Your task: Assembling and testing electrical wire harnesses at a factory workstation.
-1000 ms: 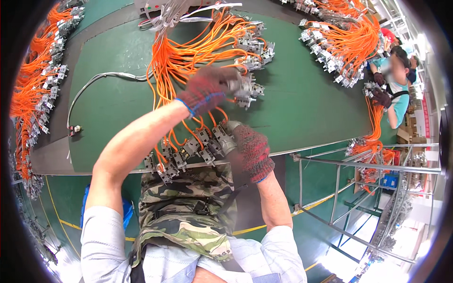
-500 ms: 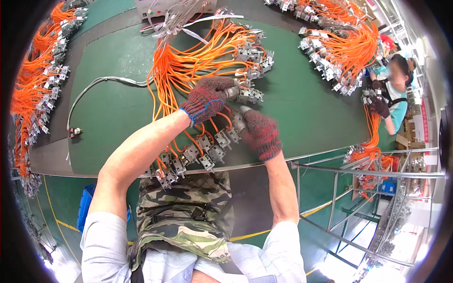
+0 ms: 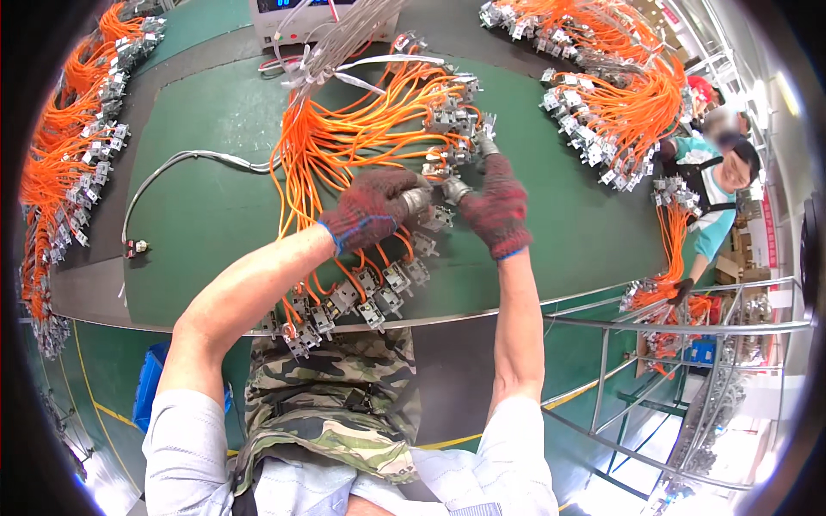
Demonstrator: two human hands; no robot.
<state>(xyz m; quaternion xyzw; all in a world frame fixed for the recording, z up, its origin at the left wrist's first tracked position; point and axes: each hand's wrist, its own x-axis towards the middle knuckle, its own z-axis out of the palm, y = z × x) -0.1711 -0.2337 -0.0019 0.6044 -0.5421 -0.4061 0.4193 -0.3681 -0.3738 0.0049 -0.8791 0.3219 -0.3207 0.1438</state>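
Observation:
A bundle of orange cables (image 3: 305,138) fans out across the green table, each ending in a grey metal connector. My left hand (image 3: 370,211), in a dark red and grey knit glove, curls over the cables with thumb and fingertips together. Whatever is in those fingertips is hidden. Just beyond them lies one connector (image 3: 437,218). Thumb and forefinger of my right hand (image 3: 495,206), gloved the same way, are spread beside the right-hand cluster of connectors (image 3: 452,116). Nearer me, a row of connectors (image 3: 344,297) lies along the table's front edge.
Grey cables (image 3: 331,56) run from the bundle toward a boxy instrument (image 3: 275,26) at the back. More orange cable bundles lie at the left (image 3: 64,172) and far right (image 3: 615,103). At the right, a co-worker (image 3: 710,189) stands beyond a metal rail frame (image 3: 671,325).
My right hand has moved up and away from me, spreading its fingers by the far connectors. The left hand has shifted slightly nearer me. The co-worker's one hand has lowered.

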